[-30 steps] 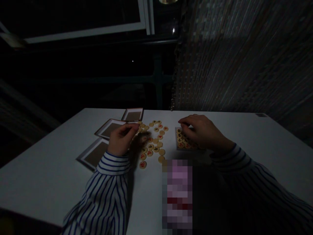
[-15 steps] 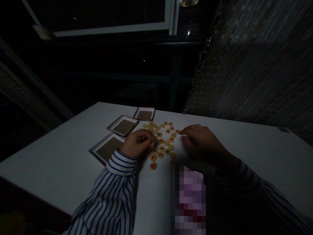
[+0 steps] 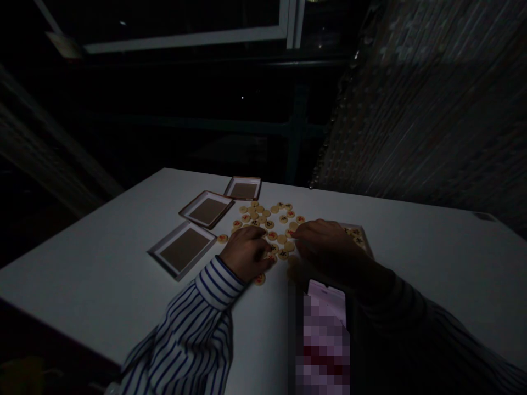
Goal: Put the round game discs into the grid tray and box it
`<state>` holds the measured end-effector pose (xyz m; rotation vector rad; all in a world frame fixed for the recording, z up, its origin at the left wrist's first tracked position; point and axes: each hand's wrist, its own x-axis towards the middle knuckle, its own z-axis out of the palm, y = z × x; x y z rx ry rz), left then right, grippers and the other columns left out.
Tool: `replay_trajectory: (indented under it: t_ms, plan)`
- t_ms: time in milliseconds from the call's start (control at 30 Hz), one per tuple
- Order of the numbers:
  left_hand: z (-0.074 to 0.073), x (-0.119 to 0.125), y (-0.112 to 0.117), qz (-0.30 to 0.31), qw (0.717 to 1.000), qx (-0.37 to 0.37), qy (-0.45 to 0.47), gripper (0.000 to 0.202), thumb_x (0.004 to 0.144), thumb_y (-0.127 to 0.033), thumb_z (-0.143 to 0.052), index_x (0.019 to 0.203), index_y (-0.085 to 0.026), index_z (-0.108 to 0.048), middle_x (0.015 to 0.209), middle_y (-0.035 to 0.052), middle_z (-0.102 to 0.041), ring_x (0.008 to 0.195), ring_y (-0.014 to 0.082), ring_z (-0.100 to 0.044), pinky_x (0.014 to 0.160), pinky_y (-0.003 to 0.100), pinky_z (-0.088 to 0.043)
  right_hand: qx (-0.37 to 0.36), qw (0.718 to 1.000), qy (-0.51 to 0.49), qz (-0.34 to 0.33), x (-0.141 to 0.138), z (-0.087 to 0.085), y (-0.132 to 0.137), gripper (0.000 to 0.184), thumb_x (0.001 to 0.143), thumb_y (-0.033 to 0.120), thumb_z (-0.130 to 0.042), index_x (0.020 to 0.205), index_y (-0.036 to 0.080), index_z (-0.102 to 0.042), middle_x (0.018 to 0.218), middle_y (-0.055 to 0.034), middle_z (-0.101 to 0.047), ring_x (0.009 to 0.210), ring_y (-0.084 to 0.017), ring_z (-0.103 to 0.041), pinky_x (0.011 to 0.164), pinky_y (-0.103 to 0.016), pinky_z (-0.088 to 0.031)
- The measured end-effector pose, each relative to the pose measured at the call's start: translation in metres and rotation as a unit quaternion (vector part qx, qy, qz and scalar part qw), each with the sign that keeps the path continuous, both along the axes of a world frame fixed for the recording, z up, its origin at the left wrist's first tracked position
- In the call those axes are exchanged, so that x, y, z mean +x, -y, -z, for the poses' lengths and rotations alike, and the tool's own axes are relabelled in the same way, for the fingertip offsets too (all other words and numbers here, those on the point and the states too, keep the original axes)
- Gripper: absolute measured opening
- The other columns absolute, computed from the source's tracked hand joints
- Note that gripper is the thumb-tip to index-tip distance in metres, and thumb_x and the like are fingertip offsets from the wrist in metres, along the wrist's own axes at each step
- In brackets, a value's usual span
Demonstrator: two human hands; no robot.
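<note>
Round wooden Chinese chess pieces (image 3: 282,254) with red or black characters lie loose in the middle of the white table, some blank side up. My left hand (image 3: 247,251) rests over the near left of the pile. Its fingers are bent but apart, thumb toward the right, and cover several pieces. From the right, my right hand (image 3: 329,247) reaches in with fingers stretched out. Its fingertips are at a red-marked piece (image 3: 289,233); whether they touch it I cannot tell. Its thumb is dark and blurred. Nothing is visibly held in either hand.
Three shallow trays, a near one (image 3: 184,249), a middle one (image 3: 207,209) and a far one (image 3: 244,189), stand left of the pieces. Another tray (image 3: 366,241) holding pieces is partly behind my right hand. A phone (image 3: 327,296) lies at the front. A bead curtain (image 3: 411,109) hangs behind.
My left hand has moved right and nearer, uncovering pieces at the left of the pile. My right hand has moved left, and a tray with pieces now shows behind it.
</note>
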<state>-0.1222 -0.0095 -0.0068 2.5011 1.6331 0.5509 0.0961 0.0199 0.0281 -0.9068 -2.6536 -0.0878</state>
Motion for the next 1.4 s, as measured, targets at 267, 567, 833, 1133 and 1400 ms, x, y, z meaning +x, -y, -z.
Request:
replay_trajectory:
  t_ms: [267,567,833,1133,1400]
  plan:
    - [0.007,0.0032,-0.0018,-0.003,1.0,-0.009,-0.026,0.025,0.068,-0.039,-0.061,0.085,-0.022,-0.068,0.114,0.009,-0.056,0.11,0.0279,-0.047,0.094,0.045,-0.035,-0.014,1.0,0.001,0.003,0.0021,0.0021,-0.0024,0.023,0.085,0.026,-0.044,0.099,0.017,-0.06,0.099,-0.0082,-0.062,0.09,-0.021,-0.053,0.076,-0.035,-0.036]
    - [0.0095,0.0028,-0.0014,0.002,1.0,-0.007,-0.027,0.027,0.066,-0.041,-0.064,0.085,-0.022,-0.068,0.115,0.0094,-0.055,0.112,0.029,-0.046,0.096,0.048,-0.032,0.006,1.0,0.002,0.017,0.0038,-0.0008,-0.0009,0.022,0.083,0.025,-0.046,0.099,0.019,-0.061,0.099,-0.0079,-0.063,0.089,-0.021,-0.054,0.073,-0.035,-0.036]
    - [0.0091,0.0036,-0.0012,-0.01,0.999,-0.011,-0.031,0.027,0.063,-0.041,-0.066,0.083,-0.023,-0.068,0.115,0.0089,-0.054,0.113,0.03,-0.044,0.096,0.049,-0.031,0.01,1.0,-0.001,0.006,0.0044,-0.0009,-0.0003,0.023,0.084,0.024,-0.045,0.099,0.018,-0.061,0.096,-0.0083,-0.062,0.088,-0.021,-0.054,0.073,-0.035,-0.037]
    - [0.0078,0.0046,-0.0004,-0.009,0.999,-0.013,-0.03,0.023,0.063,-0.04,-0.066,0.078,-0.023,-0.069,0.115,0.0089,-0.054,0.112,0.0306,-0.044,0.096,0.051,-0.03,-0.003,1.0,-0.001,0.006,0.0025,-0.0031,0.0009,0.022,0.085,0.025,-0.044,0.098,0.017,-0.06,0.097,-0.007,-0.062,0.09,-0.021,-0.053,0.075,-0.035,-0.037]
    - [0.0084,0.004,-0.0006,-0.006,0.999,-0.014,-0.031,0.027,0.061,-0.042,-0.068,0.08,-0.024,-0.069,0.116,0.0082,-0.054,0.113,0.0308,-0.043,0.096,0.05,-0.03,0.013,1.0,-0.014,0.006,0.0035,-0.0004,-0.0007,0.021,0.084,0.024,-0.045,0.096,0.019,-0.061,0.096,-0.0064,-0.063,0.088,-0.02,-0.054,0.074,-0.034,-0.036]
